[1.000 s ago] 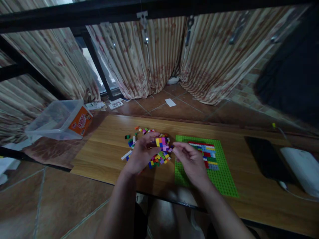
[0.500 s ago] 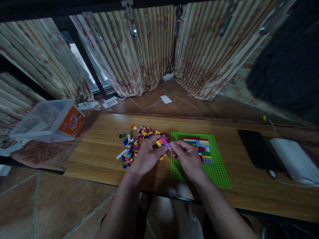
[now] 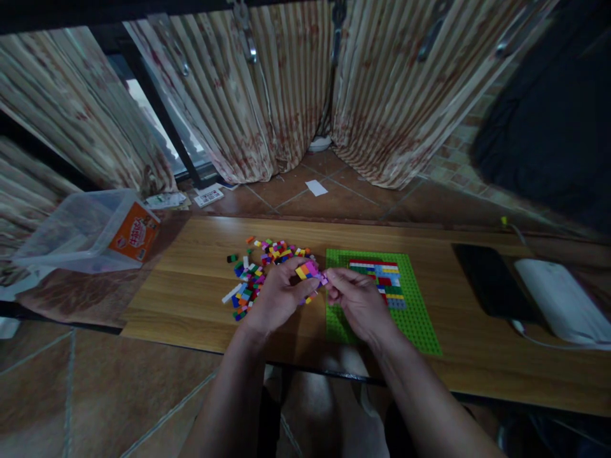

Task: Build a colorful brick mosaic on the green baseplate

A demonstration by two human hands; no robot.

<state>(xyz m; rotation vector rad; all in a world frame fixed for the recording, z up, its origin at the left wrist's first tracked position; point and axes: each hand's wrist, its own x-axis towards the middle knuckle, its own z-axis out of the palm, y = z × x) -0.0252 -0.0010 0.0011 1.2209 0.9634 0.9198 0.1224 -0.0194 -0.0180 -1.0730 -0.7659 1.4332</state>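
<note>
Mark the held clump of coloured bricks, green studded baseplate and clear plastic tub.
Held clump of coloured bricks [image 3: 306, 270]: head view, its middle.
Green studded baseplate [image 3: 415, 331]: head view, bare near corner.
Clear plastic tub [image 3: 76, 240]: head view, side wall.

Left hand [image 3: 279, 299] is covering the near side of the loose brick pile [image 3: 251, 280]. Right hand [image 3: 358, 304] is hiding the green baseplate [image 3: 415, 324] near-left area. Fingers are masking most of the small brick stack [image 3: 308, 270], so its piece count is unreadable. White device [image 3: 563, 300] is running off the right edge. Box label [image 3: 135, 234] is showing print too small to read.

The orange label [image 3: 135, 233] on the clear tub [image 3: 71, 232] carries lettering too blurred to read.
</note>
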